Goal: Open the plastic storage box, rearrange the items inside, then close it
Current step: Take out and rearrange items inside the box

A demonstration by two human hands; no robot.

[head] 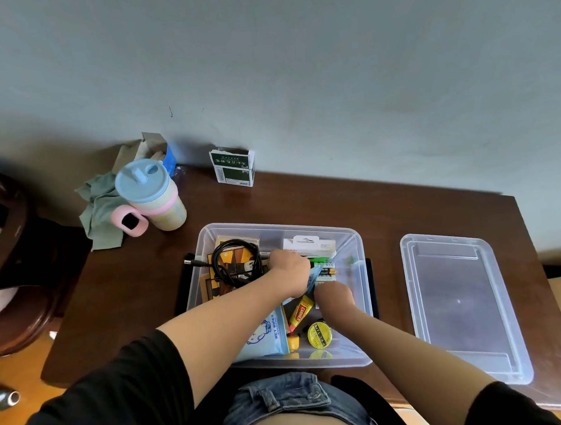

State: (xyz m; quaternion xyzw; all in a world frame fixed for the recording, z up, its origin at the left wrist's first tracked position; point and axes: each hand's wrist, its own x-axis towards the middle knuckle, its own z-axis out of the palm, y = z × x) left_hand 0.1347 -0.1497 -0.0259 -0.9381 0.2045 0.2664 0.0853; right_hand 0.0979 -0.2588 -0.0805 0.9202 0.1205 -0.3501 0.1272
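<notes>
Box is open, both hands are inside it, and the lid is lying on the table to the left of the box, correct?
Not quite. The head view shows the lid lying on the table to the right of the box, not the left. The left hand and right hand are inside it.

The person wears a black short-sleeved top; the left black sleeve [97, 400] fills the lower left of the frame and ends above the elbow, and the right black sleeve [507, 406] shows at the lower right corner. Both forearms are bare. At bottom centre are blue denim shorts [289, 400] with a stitched waistband, a belt loop and a pocket seam.
</notes>
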